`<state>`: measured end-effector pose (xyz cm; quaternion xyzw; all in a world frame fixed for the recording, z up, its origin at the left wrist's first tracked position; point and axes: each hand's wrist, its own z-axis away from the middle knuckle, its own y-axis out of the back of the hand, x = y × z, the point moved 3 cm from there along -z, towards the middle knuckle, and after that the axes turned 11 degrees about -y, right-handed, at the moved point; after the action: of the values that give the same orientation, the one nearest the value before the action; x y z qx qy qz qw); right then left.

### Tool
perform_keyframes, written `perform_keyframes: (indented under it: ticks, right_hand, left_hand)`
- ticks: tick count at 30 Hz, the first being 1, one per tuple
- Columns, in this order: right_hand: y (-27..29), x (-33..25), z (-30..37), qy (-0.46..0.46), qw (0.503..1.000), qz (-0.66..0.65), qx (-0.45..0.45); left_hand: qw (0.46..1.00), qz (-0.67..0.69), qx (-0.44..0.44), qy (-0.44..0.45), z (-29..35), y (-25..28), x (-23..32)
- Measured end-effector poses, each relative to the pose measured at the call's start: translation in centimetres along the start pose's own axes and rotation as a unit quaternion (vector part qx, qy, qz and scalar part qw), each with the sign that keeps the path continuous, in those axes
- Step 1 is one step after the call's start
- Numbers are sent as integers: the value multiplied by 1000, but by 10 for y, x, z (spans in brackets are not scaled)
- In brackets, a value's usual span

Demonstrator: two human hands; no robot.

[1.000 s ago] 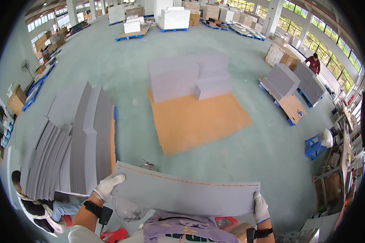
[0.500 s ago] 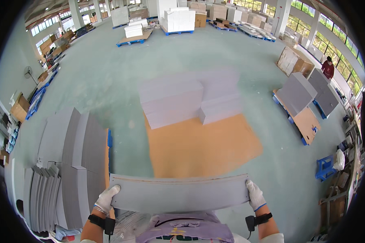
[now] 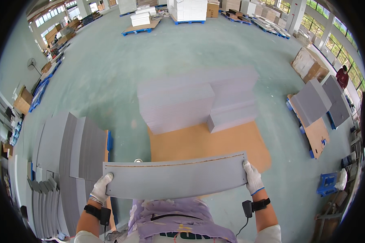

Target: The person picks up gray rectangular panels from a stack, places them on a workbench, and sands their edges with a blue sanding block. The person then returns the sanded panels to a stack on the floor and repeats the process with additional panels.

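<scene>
A long grey panel with a brown line along its far edge is held level in front of my body. My left hand, in a white knit glove, grips its left end with the thumb on top. At the right end my gloved right hand is closed on the edge in the same way; the fingers beneath are hidden. Beyond the panel, stacks of grey panels stand on a brown sheet on the floor. The panel's right end overlaps the sheet in view.
To my left stand tall stacks of grey panels on a pallet, with several thin boards upright beside them. On the right are grey stacks on a pallet, a blue stool and, farther off, a person in dark red.
The panel has risen in the view, away from my body, with its right end now higher than its left. Floor stacks appear slightly nearer and larger. Both hands keep their hold.
</scene>
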<state>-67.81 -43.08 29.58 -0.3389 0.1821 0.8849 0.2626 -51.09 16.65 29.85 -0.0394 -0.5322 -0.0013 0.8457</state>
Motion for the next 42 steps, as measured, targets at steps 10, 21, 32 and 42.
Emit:
perform_keyframes:
  ticks: [10,21,32,42]
  right_hand:
    - [-205,-136,-212,-8,998,-29,57]
    - [-287,-263,-426,-31,978,147,141]
    - [-273,-303,-507,-18,972,183,149]
    - [-249,-309,-519,80,886,333,315]
  left_hand:
    - [997,37,-36,58,-355,15,31]
    - [992,89,16,94,-538,-39,10]
    - [995,73,36,53,-590,-105,8]
    - [988,73,115,75,-587,-113,6]
